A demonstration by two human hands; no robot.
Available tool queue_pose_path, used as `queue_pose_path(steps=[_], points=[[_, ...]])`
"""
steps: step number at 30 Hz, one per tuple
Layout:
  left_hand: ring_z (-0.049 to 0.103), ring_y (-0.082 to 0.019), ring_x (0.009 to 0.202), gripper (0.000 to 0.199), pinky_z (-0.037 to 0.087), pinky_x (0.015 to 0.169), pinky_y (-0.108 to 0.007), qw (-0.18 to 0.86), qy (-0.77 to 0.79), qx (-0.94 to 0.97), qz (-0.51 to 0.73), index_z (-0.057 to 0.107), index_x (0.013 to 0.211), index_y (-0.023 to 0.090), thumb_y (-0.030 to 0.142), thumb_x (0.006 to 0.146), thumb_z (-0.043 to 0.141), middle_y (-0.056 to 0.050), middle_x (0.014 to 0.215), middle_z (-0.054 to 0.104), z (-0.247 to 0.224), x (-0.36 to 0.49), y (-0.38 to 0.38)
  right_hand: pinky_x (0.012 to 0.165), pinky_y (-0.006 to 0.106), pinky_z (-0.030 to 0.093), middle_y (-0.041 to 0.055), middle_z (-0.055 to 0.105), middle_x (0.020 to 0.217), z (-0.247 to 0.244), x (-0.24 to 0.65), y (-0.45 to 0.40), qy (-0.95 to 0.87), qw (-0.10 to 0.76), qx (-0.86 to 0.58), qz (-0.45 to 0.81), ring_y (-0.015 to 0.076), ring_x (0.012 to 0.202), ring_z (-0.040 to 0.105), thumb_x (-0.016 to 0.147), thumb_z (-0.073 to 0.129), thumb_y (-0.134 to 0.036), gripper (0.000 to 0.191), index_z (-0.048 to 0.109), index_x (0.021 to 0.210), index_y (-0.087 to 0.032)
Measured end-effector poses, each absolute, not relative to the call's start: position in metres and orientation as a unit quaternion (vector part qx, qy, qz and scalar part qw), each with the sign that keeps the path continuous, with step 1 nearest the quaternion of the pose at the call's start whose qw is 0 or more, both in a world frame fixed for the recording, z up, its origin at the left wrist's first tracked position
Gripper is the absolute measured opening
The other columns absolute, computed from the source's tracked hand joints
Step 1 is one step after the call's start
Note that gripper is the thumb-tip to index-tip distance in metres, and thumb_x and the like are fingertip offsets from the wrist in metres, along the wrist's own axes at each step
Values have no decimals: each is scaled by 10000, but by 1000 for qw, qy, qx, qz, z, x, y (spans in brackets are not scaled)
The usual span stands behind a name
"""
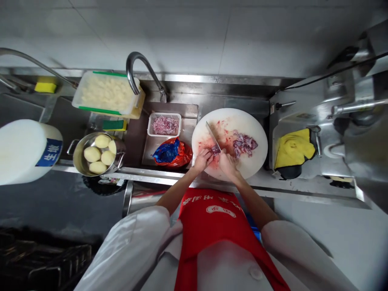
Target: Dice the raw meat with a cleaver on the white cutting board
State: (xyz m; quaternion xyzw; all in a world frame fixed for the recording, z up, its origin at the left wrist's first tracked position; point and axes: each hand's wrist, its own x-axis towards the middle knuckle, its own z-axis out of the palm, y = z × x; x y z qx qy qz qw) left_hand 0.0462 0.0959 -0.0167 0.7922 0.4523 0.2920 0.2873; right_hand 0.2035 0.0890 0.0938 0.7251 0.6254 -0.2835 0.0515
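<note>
A round white cutting board (pixel 242 166) with red stains lies in front of me. My right hand (pixel 228 163) is closed around the handle of a knife (pixel 213 135), whose blade points up and to the left over the board. Beside the blade, my left hand (pixel 203 159) presses its fingers on a small piece of dark red meat (pixel 215 150). A pile of cut purplish meat (pixel 244 144) sits on the right half of the board. The knife's handle is mostly hidden by my right hand.
Left of the board are a white basket of chopped meat (pixel 165 125), a red and blue plastic bag (pixel 173 152), a faucet (pixel 144 60), a pot of peeled potatoes (pixel 98 155) and a lidded container (pixel 106 95). A yellow cloth (pixel 294 147) lies at the right.
</note>
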Motion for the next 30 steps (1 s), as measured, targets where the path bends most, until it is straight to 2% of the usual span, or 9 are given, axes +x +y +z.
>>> queue_pose_path(steps=[4, 8, 13, 18, 23, 26, 30], points=[[580, -217, 1083, 212, 507, 972, -404, 294, 452, 785, 306, 682, 1035, 191, 277, 999, 491, -104, 1074, 640, -18, 47, 97, 820, 316, 458, 192, 714, 1060, 79, 222, 80, 642, 46, 704, -299, 275, 1005, 681, 1023, 396, -262, 312, 562, 1226, -92], [589, -215, 1051, 199, 511, 964, -407, 280, 474, 762, 340, 687, 992, 197, 317, 984, 529, -93, 1044, 645, -17, 44, 92, 805, 306, 465, 170, 715, 1012, 99, 240, 69, 649, 63, 697, -300, 269, 989, 679, 1016, 396, -250, 286, 585, 1175, -104], [574, -232, 1101, 184, 478, 1012, -433, 241, 531, 714, 388, 688, 1016, 220, 343, 968, 559, -99, 1065, 628, -16, 36, 85, 773, 341, 468, 209, 699, 1006, 121, 215, 72, 625, 6, 744, -237, 309, 948, 683, 1055, 262, -372, 447, 497, 1302, -83], [559, -227, 1105, 154, 484, 1009, -433, 298, 439, 782, 327, 679, 990, 213, 290, 970, 547, -95, 1078, 623, -22, 40, 93, 775, 306, 464, 224, 702, 1035, 98, 189, 78, 632, 77, 714, -292, 281, 982, 690, 1046, 308, -291, 354, 512, 1235, -73], [575, -225, 1093, 167, 494, 1000, -442, 322, 439, 783, 301, 675, 965, 213, 271, 972, 519, -97, 1079, 625, -20, 40, 97, 786, 272, 441, 198, 706, 1077, 91, 208, 72, 658, 84, 692, -284, 241, 1009, 667, 1033, 362, -255, 285, 551, 1163, -84], [573, -232, 1098, 164, 488, 1007, -450, 291, 514, 723, 359, 678, 970, 218, 308, 961, 542, -98, 1070, 625, -14, 31, 91, 768, 279, 436, 180, 714, 1020, 109, 216, 68, 661, 79, 691, -280, 243, 954, 672, 1029, 370, -264, 280, 561, 1151, -99], [558, -245, 1093, 188, 483, 997, -455, 216, 624, 626, 415, 669, 958, 206, 319, 971, 519, -112, 1052, 614, -11, 25, 81, 739, 300, 437, 192, 709, 981, 123, 199, 65, 638, 36, 734, -229, 265, 908, 685, 1063, 251, -357, 413, 514, 1245, -96]])
